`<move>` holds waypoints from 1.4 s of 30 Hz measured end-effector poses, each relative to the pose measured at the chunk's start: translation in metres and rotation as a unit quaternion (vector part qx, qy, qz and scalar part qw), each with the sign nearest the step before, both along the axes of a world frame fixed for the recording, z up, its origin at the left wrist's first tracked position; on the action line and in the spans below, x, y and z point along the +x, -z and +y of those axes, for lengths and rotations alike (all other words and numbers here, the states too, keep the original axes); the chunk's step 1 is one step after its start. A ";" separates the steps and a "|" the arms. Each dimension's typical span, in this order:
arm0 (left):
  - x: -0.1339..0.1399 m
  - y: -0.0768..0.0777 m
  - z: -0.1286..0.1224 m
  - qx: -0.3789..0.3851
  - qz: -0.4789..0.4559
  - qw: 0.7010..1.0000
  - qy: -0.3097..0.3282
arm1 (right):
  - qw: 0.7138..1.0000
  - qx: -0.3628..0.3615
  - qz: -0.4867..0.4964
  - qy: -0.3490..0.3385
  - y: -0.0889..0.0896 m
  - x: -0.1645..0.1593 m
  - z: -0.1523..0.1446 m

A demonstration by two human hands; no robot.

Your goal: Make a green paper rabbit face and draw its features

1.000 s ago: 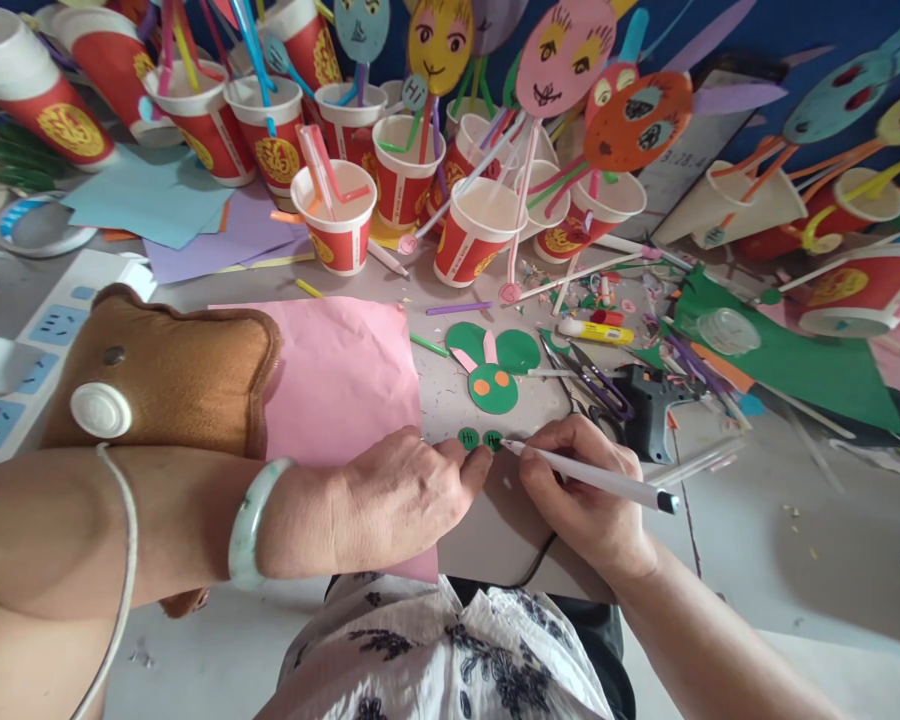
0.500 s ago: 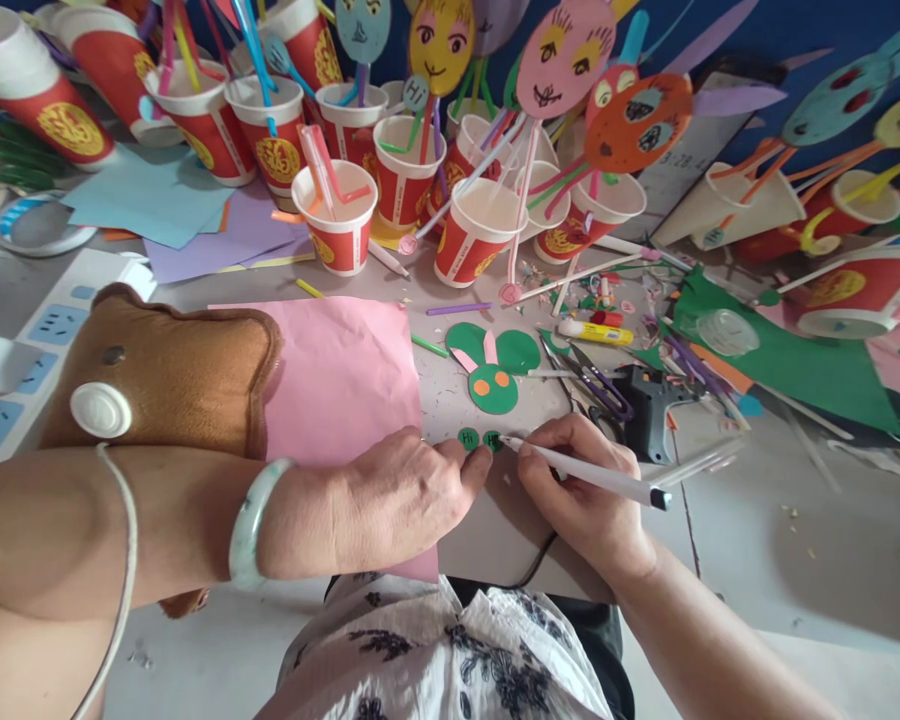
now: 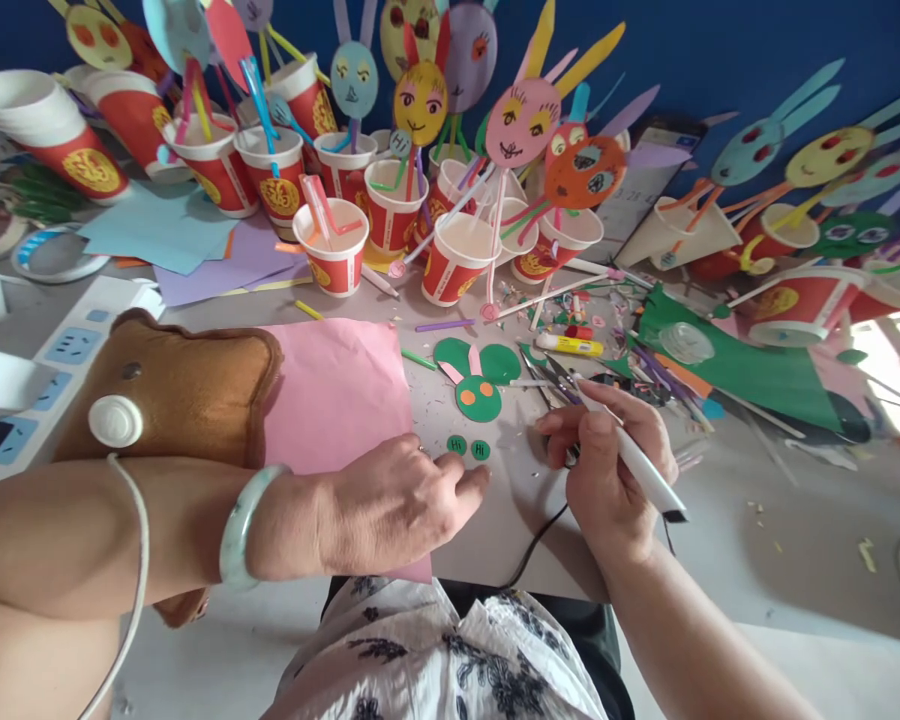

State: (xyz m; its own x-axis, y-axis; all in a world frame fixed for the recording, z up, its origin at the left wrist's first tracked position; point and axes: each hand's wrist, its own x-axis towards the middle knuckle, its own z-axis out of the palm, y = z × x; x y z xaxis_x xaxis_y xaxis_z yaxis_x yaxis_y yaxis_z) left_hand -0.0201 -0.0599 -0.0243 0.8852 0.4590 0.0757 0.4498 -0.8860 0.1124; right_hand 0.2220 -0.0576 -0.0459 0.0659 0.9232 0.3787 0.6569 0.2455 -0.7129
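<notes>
My right hand [image 3: 619,455] grips a white marker pen [image 3: 649,475], its dark end slanting down to the right and its other end up near the scissors. My left hand [image 3: 401,505] rests partly over the pink paper [image 3: 337,390], thumb apart and other fingers bent, with no object seen in it. Just beyond its thumb lie two small green paper discs [image 3: 457,445], each lettered "Hi" in black. Above them is a green paper rabbit face [image 3: 480,402] with orange eyes and pink ears. Larger green paper circles [image 3: 499,363] lie behind it.
Red-and-white paper cups [image 3: 330,260] with straws and paper faces line the back. Scissors [image 3: 562,380], a yellow glue stick [image 3: 570,345] and paper scraps lie beyond my right hand. A brown cushion [image 3: 187,385] and a white power strip [image 3: 67,345] are at left.
My right hand has lifted the marker off the right green disc and moved right and up. Both discs now show full "Hi" lettering. My left hand stays nearly in place; the view has shifted slightly.
</notes>
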 end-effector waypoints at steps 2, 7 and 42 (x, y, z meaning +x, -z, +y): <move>-0.003 -0.004 0.010 0.018 -0.003 1.000 -0.004 | 1.000 -0.011 0.014 -0.003 -0.004 -0.001 0.002; -0.016 0.002 0.033 0.043 -0.017 0.995 -0.094 | 0.988 0.024 -0.120 -0.093 -0.009 0.001 0.010; -0.009 0.010 0.041 0.003 0.039 0.997 -0.067 | 0.925 0.068 -0.300 -0.224 -0.004 0.003 0.000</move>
State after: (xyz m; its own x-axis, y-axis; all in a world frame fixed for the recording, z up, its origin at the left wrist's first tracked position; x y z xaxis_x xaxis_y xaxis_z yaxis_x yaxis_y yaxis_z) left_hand -0.0288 -0.0188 -0.0340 0.8197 0.5727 0.0116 0.5708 -0.8183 0.0668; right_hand 0.2250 -0.0580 -0.0421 -0.5714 0.7479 0.3379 0.7345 0.6497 -0.1959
